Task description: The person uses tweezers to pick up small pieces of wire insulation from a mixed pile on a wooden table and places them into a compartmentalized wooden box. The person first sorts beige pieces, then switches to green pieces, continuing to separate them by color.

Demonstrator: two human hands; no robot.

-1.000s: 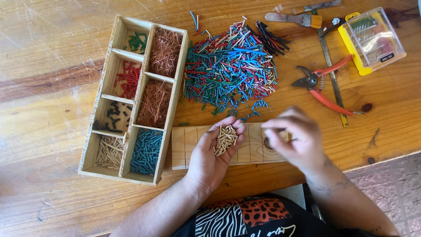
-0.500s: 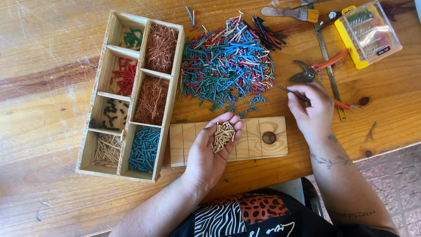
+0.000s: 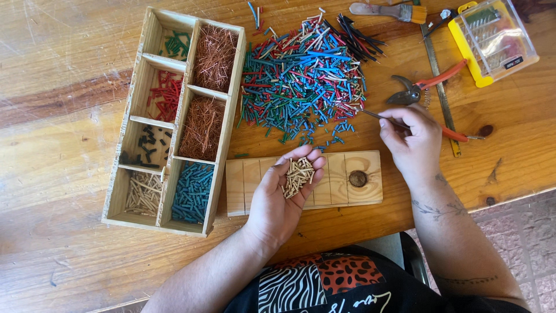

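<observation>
My left hand (image 3: 281, 194) lies palm up over a small pale wooden board (image 3: 347, 194), cupping a heap of short beige wire pieces (image 3: 297, 176). My right hand (image 3: 411, 139) is to the right of the board, pinching a thin metal tool like tweezers (image 3: 379, 117) whose tip points left at the edge of a big pile of mixed blue, green, red and beige wire pieces (image 3: 304, 72). The board has pencil lines and a dark knot (image 3: 358, 178).
A wooden divided tray (image 3: 223, 156) at left holds sorted green, red, black, beige and blue pieces plus copper strands. Red-handled cutters (image 3: 431, 81), a metal ruler (image 3: 438, 78), a brush (image 3: 388, 10) and a yellow clear-lidded case (image 3: 492, 37) lie at the back right. The table edge runs near my right forearm.
My right hand moved from the board up and right toward the pile's edge and now points the thin tool at it. My left hand kept its heap of beige pieces.
</observation>
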